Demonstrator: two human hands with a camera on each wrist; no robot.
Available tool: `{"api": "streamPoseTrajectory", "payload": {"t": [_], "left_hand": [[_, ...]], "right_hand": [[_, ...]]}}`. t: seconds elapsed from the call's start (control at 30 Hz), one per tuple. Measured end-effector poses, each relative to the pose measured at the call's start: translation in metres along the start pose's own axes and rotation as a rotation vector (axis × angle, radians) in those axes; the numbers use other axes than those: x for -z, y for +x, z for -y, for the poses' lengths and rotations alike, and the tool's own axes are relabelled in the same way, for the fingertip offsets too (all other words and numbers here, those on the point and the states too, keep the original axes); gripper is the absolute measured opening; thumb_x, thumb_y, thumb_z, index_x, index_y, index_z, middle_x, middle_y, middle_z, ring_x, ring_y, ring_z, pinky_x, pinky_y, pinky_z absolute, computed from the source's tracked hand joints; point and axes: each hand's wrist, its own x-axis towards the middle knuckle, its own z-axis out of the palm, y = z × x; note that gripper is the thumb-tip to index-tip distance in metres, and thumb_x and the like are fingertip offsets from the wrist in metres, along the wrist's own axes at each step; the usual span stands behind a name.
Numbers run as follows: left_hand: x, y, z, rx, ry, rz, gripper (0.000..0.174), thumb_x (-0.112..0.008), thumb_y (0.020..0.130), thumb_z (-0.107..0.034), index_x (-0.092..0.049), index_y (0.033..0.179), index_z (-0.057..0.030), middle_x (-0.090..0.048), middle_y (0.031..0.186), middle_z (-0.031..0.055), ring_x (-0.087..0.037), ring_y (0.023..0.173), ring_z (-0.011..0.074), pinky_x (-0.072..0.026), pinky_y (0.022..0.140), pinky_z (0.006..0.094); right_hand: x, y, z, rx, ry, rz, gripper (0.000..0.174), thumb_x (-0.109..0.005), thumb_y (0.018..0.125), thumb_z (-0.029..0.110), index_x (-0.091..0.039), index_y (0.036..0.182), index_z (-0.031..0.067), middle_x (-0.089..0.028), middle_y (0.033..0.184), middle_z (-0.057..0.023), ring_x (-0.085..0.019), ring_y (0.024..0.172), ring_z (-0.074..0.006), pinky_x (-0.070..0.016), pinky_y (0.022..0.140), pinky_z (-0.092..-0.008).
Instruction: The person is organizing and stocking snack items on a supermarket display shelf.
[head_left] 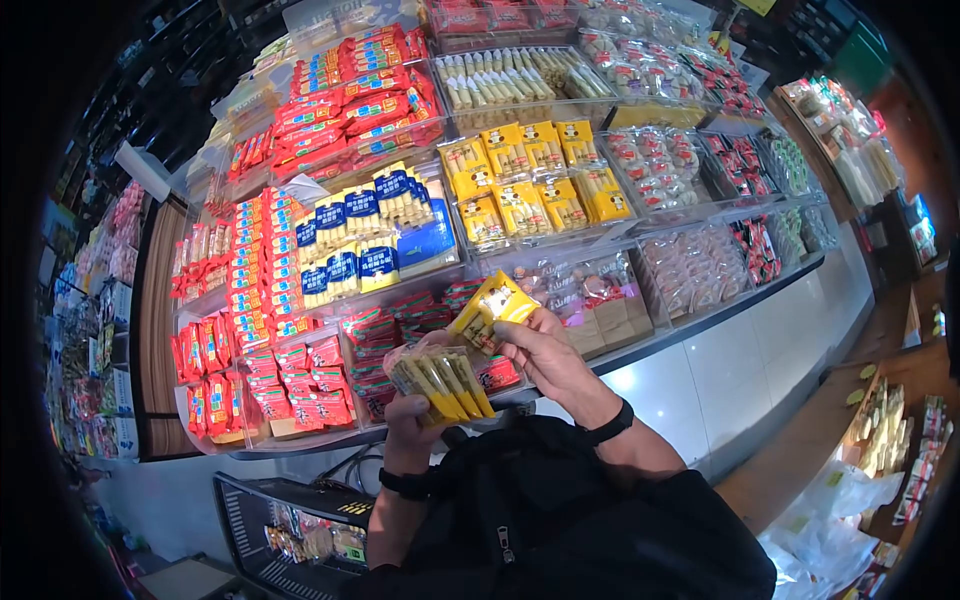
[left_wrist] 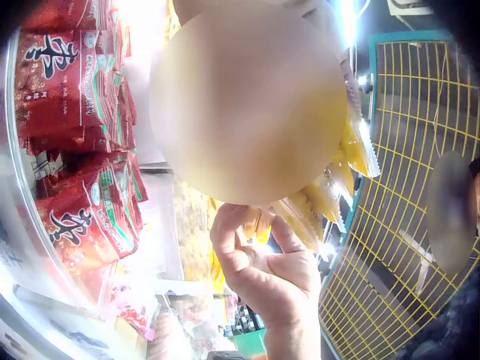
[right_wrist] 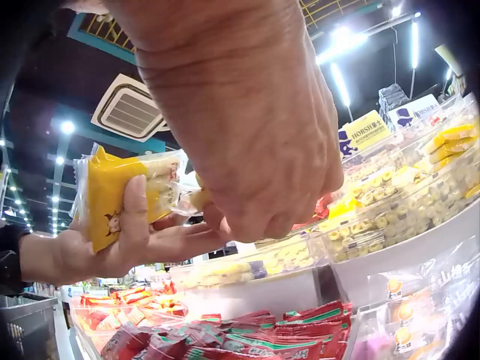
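In the head view my left hand (head_left: 404, 420) grips several yellow-and-clear snack packets (head_left: 440, 385), fanned side by side. Just above and to the right, my right hand (head_left: 548, 355) pinches a yellow snack packet (head_left: 492, 305) by its near end, thumb on top. From the right wrist, the left hand (right_wrist: 139, 236) shows its thumb over a yellow packet (right_wrist: 112, 196), while the right hand (right_wrist: 255, 157) fills the foreground and hides its own fingertips. A blurred disc covers much of the left wrist view; yellow packet ends (left_wrist: 360, 154) stick out beside it.
A tiered display of clear bins stands ahead, with yellow packets (head_left: 520, 205), blue-and-white packets (head_left: 340, 225) and red packets (head_left: 300, 380). Its front edge is close to the hands. A dark shopping basket (head_left: 240, 520) holding some goods sits at lower left. A wooden shelf (head_left: 800, 470) stands at right.
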Motion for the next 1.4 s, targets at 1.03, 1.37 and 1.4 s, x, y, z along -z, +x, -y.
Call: {"api": "streamPoseTrajectory", "payload": {"t": [1.03, 1.37, 1.4], "left_hand": [[0.003, -0.002, 0.012, 0.128, -0.102, 0.067, 0.083, -0.068, 0.061, -0.017, -0.044, 0.139, -0.0056, -0.042, 0.144, 0.0235, -0.042, 0.134, 0.0422, -0.0335, 0.113, 0.0529], [0.008, -0.025, 0.003, 0.078, -0.09, 0.012, 0.078, -0.064, 0.068, -0.018, -0.041, 0.141, -0.004, -0.043, 0.144, 0.0234, -0.044, 0.132, 0.0407, -0.0414, 0.107, 0.0518], [0.009, -0.027, 0.003, 0.082, -0.114, 0.01, 0.077, -0.063, 0.068, -0.018, -0.041, 0.141, -0.0039, -0.043, 0.144, 0.0234, -0.044, 0.132, 0.0406, -0.0418, 0.107, 0.0517]], "right_hand": [[0.07, 0.065, 0.146, 0.471, -0.894, -0.319, 0.038, -0.07, 0.08, 0.003, -0.053, 0.113, -0.006, -0.068, 0.089, -0.0106, -0.064, 0.079, -0.0119, -0.0509, 0.069, -0.025], [0.078, 0.112, 0.166, 0.408, -1.135, -0.338, 0.034, -0.07, 0.078, 0.008, -0.06, 0.109, -0.0035, -0.069, 0.093, -0.0124, -0.066, 0.083, -0.0188, -0.0516, 0.073, -0.0317], [0.081, 0.115, 0.167, 0.394, -1.185, -0.336, 0.036, -0.072, 0.076, 0.011, -0.06, 0.108, -0.0038, -0.069, 0.094, -0.0153, -0.067, 0.084, -0.0231, -0.0524, 0.075, -0.0341]]}}
